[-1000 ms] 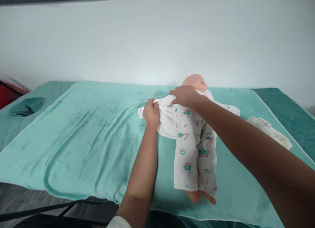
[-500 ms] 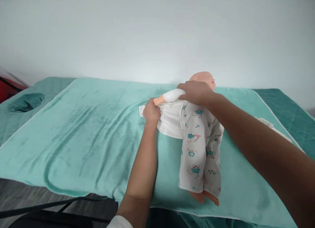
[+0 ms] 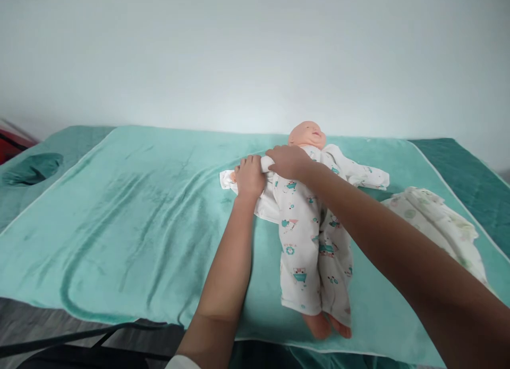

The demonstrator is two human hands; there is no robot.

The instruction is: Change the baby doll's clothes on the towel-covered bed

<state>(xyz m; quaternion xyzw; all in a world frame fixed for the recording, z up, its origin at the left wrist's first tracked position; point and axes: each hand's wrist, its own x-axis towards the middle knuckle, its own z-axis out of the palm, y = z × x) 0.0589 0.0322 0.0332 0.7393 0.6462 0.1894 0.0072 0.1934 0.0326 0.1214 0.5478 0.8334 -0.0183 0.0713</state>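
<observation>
A baby doll lies on its back, its bare feet toward me, in white pants with a teal and pink print. My left hand is closed round the doll's forearm, and the doll's fingers poke out past it. My right hand grips the upper part of the same white arm. Under that arm an open side of the shirt is spread, its cuff showing beyond my left hand. The doll's other arm fills a printed sleeve on the right.
A teal blanket covers the bed, against a white wall. Crumpled pale cloth lies right of the doll, partly behind my right forearm. A round hollow shows at far left. A dark bar crosses the lower left.
The doll has rolled from its side onto its back, and its sleeved arm now shows on the right. Its held arm lies lower over the spread shirt. My right hand has moved left and down.
</observation>
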